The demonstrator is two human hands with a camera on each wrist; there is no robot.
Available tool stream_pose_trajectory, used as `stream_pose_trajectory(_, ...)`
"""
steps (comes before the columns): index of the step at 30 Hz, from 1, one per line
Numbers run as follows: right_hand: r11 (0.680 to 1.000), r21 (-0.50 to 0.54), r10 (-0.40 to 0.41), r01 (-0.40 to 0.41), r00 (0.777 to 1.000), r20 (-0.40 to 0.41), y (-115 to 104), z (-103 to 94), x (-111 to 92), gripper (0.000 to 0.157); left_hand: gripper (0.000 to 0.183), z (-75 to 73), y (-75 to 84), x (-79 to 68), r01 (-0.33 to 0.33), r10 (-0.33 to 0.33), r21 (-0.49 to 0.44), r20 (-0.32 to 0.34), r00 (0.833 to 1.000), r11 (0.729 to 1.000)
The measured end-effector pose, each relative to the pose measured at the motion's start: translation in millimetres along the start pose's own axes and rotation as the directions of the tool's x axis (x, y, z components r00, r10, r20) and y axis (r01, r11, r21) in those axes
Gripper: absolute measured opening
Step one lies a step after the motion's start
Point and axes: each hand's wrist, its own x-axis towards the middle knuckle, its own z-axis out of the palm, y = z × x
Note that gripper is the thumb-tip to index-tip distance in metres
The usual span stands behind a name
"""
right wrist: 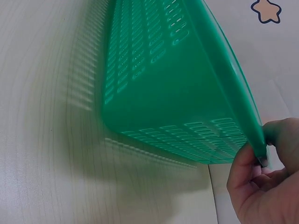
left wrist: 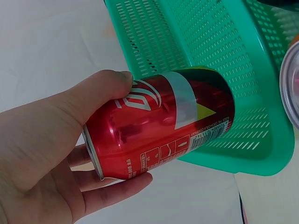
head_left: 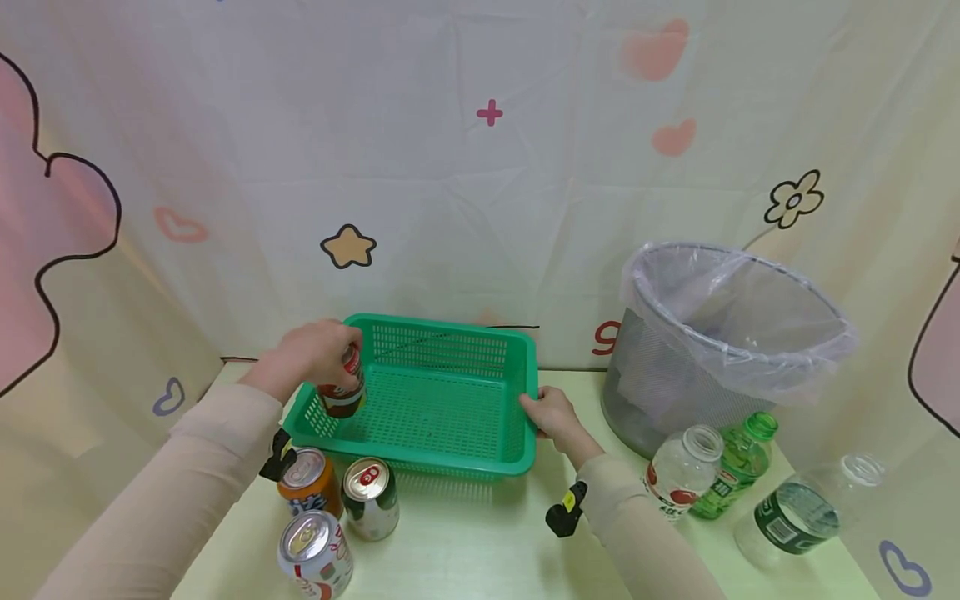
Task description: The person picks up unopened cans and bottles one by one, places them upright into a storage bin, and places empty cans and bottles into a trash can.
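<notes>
Red can (left wrist: 154, 123) here, gripped in the left hand (head_left: 313, 354), thumb and fingers curled round it, at the left end of the green basket (head_left: 442, 417)! The right hand (head_left: 557, 415) pinches the basket's right rim, bin (head_left: 637, 367) beyond.

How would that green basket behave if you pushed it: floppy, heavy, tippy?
The green basket is probably light for its size, its walls being full of holes. It seems fairly stiff, since it shows no obvious bend where the right hand pinches its rim. Wide and shallow, it would likely slide before tipping.
</notes>
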Motion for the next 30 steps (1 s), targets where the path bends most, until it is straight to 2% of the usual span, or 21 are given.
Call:
stream_pose_trajectory(6, 1.0, 0.003, 0.002, -0.002, 1.0, -0.003, 2.5, -0.7, 0.8, 0.023, 0.045, 7.2, -1.3, 7.6, 0.01, -0.01, -0.007, 0.015, 1.0, 1.0)
stream_pose_trajectory(14, 0.999, -0.01, -0.038, 0.038, 0.999, 0.0, 0.5, -2.6, -4.2, 0.023, 0.042, 19.0, -3.7, 16.1, 0.025, -0.024, -0.03, 0.026, 0.999, 0.999)
stream_pose_trajectory(23, 1.0, -0.017, -0.005, 0.005, 1.0, -0.003, 0.3, -0.9, -3.4, 0.023, 0.041, 34.5, -5.4, 26.0, 0.021, -0.02, -0.05, 0.022, 1.0, 0.999)
stream_pose_trajectory(30, 1.0, -0.018, -0.01, 0.01, 1.0, -0.004, 1.7, -0.3, -0.1, 0.025, 0.042, 44.9, -7.4, 36.2, 0.062, -0.059, -0.083, 0.045, 0.997, 0.995)
